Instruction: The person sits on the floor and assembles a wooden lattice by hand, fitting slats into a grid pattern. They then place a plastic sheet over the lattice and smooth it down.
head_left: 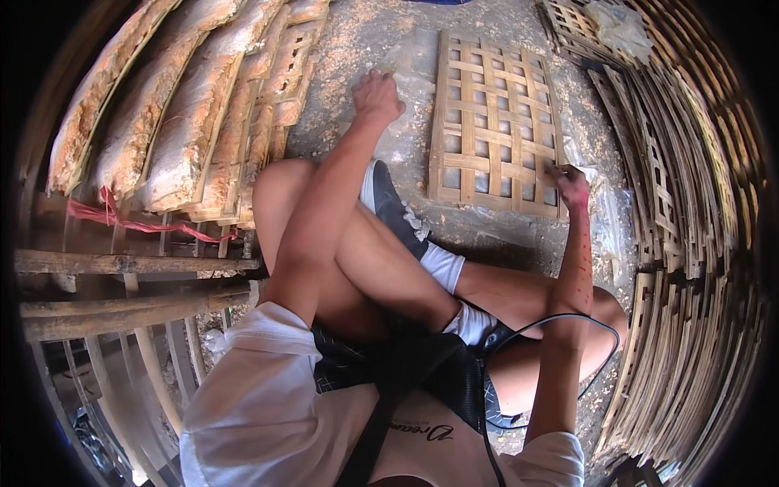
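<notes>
In front of me lies a rectangular woven bamboo tray (468, 130) with an open lattice of flat slats, resting on the crumb-strewn ground. My right hand (572, 185), stained pink at the wrist, has its fingers closed on the tray's near right corner. Left of the tray, apart from it, my left hand (377, 96) reaches forward over clear plastic sheeting (418, 61) on the ground. Its fingers are bent together, and what they hold, if anything, is too small to make out.
At left lean several trays (187, 162) coated with pale, orange-flecked material. A red plastic strip (114, 213) hangs across a bamboo frame (130, 264). Stacked bamboo trays (665, 365) line the right side, with crumpled clear plastic (621, 31) on the far pile. My crossed legs fill the near middle.
</notes>
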Motion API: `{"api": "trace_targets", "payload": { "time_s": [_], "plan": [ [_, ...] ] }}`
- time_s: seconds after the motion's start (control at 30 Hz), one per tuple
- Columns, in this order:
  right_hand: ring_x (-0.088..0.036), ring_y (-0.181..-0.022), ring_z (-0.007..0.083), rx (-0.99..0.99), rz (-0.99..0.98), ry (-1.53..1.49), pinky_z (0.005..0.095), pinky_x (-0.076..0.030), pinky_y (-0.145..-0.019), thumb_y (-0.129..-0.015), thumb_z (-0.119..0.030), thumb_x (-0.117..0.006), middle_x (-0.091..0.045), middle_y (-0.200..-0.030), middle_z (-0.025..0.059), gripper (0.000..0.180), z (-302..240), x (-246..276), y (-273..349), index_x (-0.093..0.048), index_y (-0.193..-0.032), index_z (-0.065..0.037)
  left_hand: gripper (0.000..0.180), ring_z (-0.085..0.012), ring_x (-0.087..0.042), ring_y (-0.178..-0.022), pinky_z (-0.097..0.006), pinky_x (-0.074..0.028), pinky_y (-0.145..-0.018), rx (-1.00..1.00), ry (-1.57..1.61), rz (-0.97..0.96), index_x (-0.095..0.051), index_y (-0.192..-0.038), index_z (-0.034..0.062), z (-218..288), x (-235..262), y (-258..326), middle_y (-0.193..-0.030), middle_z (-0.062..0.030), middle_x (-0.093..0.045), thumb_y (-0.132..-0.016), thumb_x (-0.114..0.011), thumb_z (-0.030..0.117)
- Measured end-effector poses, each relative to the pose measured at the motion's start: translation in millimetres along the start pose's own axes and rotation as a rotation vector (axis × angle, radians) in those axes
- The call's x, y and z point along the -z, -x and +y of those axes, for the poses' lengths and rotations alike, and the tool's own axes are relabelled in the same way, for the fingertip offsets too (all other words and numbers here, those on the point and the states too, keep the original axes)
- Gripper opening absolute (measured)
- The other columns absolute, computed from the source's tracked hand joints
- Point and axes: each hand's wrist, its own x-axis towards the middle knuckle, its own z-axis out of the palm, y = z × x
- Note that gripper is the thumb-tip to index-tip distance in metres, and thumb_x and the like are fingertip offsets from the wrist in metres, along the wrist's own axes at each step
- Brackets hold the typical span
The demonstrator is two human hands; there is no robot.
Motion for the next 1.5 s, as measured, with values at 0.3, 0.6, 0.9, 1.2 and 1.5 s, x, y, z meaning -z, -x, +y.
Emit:
{"api": "trace_targets", "payload": {
  "time_s": [0.3,0.6,0.9,1.2,1.5],
  "plan": [
    [-0.061,-0.051,0.0167,0.043,0.022,0.062,0.0363,-0.05,-0.056,-0.089,-0.039,-0.074,-0.066,-0.061,0.0086,0.037,9.7,-7.1,-11.0,-0.077,-0.105,-0.006,0.04,-0.0344,-0.067,-0.121,-0.046,-0.055,-0.1,0.138,0.229,-0.164,-0.072,-0.121,0.007,-4.7,-0.4,-11.7,-0.127,-0.018,-0.07,-0.088,-0.071,0.029],
    [-0.056,-0.051,0.0121,0.031,0.027,-0.048,0.0336,-0.047,-0.055,-0.087,-0.037,-0.077,-0.063,-0.059,0.0047,0.036,4.6,-5.7,-9.7,-0.077,-0.102,-0.004,0.028,-0.0403,-0.07,-0.108,-0.047,-0.055,-0.095,0.245,0.459,0.117,-0.076,-0.109,0.0073,-0.7,29.2,-11.6,-0.113,-0.0218,-0.073,-0.09,-0.067,0.026],
    [-0.057,-0.053,0.0121,0.048,0.031,-0.027,0.0333,-0.046,-0.056,-0.091,-0.036,-0.073,-0.065,-0.062,0.0063,0.036,-6.5,-4.4,-6.6,-0.076,-0.105,-0.003,0.027,-0.0424,-0.072,-0.095,-0.047,-0.054,-0.09,0.216,0.692,0.575,-0.078,-0.099,0.0071,-7.2,72.9,-16.0,-0.091,-0.0221,-0.075,-0.09,-0.068,0.03],
    [-0.073,-0.089,0.0277,0.015,-0.019,0.02,0.0392,-0.054,-0.084,-0.093,-0.038,-0.069,-0.077,-0.094,0.0163,0.035,-42.4,1.1,-1.0,-0.076,-0.106,-0.007,0.029,-0.0335,-0.075,-0.091,-0.043,-0.055,-0.085,0.357,0.596,0.802,-0.079,-0.099,0.0078,-36.0,117.6,-38.3,-0.094,-0.0154,-0.078,-0.089,-0.07,0.034],
    [-0.073,-0.085,0.0275,-0.004,-0.109,-0.002,0.0384,-0.055,-0.081,-0.091,-0.037,-0.071,-0.077,-0.092,0.017,0.038,-56.2,-4.1,3.0,-0.075,-0.112,-0.006,0.074,-0.0357,-0.058,-0.132,-0.046,-0.038,-0.116,0.406,0.368,0.082,-0.065,-0.131,0.0002,-65.5,76.8,-23.1,-0.145,-0.0216,-0.058,-0.092,-0.06,0.063]
  ]
}}
